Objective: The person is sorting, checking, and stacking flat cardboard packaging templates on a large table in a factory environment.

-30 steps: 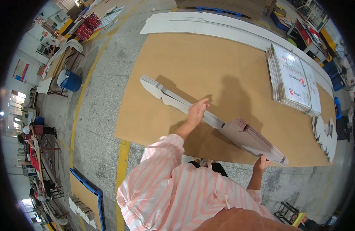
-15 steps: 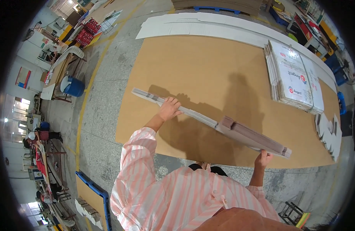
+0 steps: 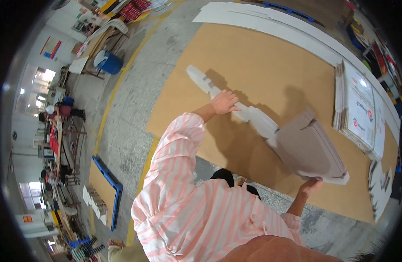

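Cardboard (image 3: 305, 146), long and cut to shape, is held aslant above a brown board (image 3: 253, 56), running from far left to near right. Its left part is a narrow white strip with notches; its right part is wide and grey-brown, with a folded rim along the right side. The left hand (image 3: 225, 103) lies across the strip, fingers together and clamped over it; the thumb is hard to make out. The right hand (image 3: 312, 187) grips the near edge of the wide part, fingers clamped on it and partly hidden beneath. Shadows fall on the board. Both arms wear pink-and-white striped sleeves (image 3: 179, 139). White sheets (image 3: 275, 17) lie along the board's far edge, and a strapped white bundle (image 3: 360, 111) sits on its right side, with notched white pieces (image 3: 379, 187) just nearer. Left of the board, a yellow line (image 3: 113, 102) runs along the grey floor (image 3: 135, 96). Farther left are a blue tub (image 3: 109, 62), a person (image 3: 64, 110) and, nearer, a blue-edged pallet (image 3: 116, 205)
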`<action>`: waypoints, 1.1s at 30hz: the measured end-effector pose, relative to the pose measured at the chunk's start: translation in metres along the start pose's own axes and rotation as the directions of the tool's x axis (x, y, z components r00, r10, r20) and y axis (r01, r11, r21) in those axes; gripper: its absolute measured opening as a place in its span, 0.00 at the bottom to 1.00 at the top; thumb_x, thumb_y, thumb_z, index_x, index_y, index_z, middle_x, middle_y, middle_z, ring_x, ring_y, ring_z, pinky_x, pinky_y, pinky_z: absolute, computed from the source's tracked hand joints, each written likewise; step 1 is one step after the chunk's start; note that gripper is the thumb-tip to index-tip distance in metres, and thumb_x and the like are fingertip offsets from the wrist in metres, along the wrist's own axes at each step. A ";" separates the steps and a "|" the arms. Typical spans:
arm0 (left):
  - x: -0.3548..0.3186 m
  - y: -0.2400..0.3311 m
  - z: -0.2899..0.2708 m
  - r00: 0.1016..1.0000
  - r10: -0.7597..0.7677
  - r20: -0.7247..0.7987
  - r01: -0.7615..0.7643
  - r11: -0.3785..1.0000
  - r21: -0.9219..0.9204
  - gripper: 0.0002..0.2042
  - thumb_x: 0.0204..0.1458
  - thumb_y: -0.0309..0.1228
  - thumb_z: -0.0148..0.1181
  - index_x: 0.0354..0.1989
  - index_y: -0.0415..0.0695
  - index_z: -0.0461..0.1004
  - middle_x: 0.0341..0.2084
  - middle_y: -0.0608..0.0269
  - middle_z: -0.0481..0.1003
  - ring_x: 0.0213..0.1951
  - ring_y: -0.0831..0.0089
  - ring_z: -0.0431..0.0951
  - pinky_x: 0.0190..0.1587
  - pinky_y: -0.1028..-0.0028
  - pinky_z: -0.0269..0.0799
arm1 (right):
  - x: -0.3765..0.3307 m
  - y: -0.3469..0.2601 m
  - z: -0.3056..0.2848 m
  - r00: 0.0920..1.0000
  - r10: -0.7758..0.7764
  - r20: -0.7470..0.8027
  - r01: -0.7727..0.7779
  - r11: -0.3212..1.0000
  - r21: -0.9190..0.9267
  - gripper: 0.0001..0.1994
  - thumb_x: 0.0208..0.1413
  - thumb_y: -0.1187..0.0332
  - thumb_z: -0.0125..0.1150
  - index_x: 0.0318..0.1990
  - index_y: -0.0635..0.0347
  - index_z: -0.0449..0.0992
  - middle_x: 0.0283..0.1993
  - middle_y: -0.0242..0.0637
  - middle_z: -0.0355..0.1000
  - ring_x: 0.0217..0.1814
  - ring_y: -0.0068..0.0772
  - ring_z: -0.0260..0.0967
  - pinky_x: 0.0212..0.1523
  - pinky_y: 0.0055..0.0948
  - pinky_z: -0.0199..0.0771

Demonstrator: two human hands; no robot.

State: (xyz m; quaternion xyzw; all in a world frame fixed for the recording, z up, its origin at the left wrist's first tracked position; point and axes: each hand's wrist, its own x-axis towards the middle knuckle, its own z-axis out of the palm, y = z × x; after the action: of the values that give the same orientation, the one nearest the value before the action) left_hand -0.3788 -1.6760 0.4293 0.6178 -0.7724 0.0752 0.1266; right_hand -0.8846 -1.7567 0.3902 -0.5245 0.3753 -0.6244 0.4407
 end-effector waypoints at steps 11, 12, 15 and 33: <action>-0.040 0.002 -0.002 0.999 -0.020 0.043 0.019 1.000 0.019 0.21 0.48 0.53 0.46 0.28 0.45 0.67 0.25 0.62 0.69 0.34 0.66 0.69 0.38 0.69 0.63 | 0.008 -0.058 0.062 0.965 -0.084 -0.247 -0.013 0.929 -0.369 0.17 0.57 0.58 0.42 0.34 0.66 0.66 0.36 0.41 0.65 0.38 0.34 0.62 0.41 0.35 0.65; -0.049 0.003 -0.007 0.999 0.027 0.027 -0.028 1.000 0.012 0.20 0.49 0.53 0.46 0.27 0.45 0.65 0.24 0.62 0.68 0.33 0.66 0.69 0.37 0.70 0.63 | 0.002 -0.069 0.072 0.953 -0.006 -0.302 -0.041 0.988 -0.150 0.17 0.57 0.57 0.44 0.34 0.67 0.66 0.37 0.42 0.66 0.39 0.35 0.63 0.42 0.35 0.65; -0.100 0.008 -0.030 0.999 0.041 0.029 -0.040 0.999 -0.010 0.20 0.49 0.53 0.45 0.25 0.45 0.64 0.23 0.63 0.67 0.31 0.67 0.68 0.35 0.71 0.62 | -0.018 -0.081 0.082 0.936 0.075 -0.343 -0.072 0.997 0.024 0.20 0.55 0.55 0.46 0.39 0.68 0.67 0.44 0.45 0.67 0.44 0.39 0.64 0.47 0.37 0.65; -0.244 -0.018 -0.077 0.980 -0.152 0.130 0.164 0.983 -0.087 0.20 0.50 0.51 0.46 0.28 0.44 0.66 0.25 0.60 0.67 0.32 0.63 0.69 0.35 0.66 0.64 | -0.079 -0.066 0.151 0.979 0.149 -0.140 -0.175 0.965 -0.197 0.25 0.60 0.55 0.39 0.54 0.70 0.58 0.57 0.46 0.58 0.57 0.37 0.57 0.58 0.35 0.56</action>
State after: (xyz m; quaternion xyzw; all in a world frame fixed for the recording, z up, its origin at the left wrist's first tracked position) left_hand -0.3038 -1.4308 0.4314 0.6737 -0.7300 -0.0112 0.1144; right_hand -0.7410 -1.6614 0.4513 -0.4953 0.5070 -0.5748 0.4090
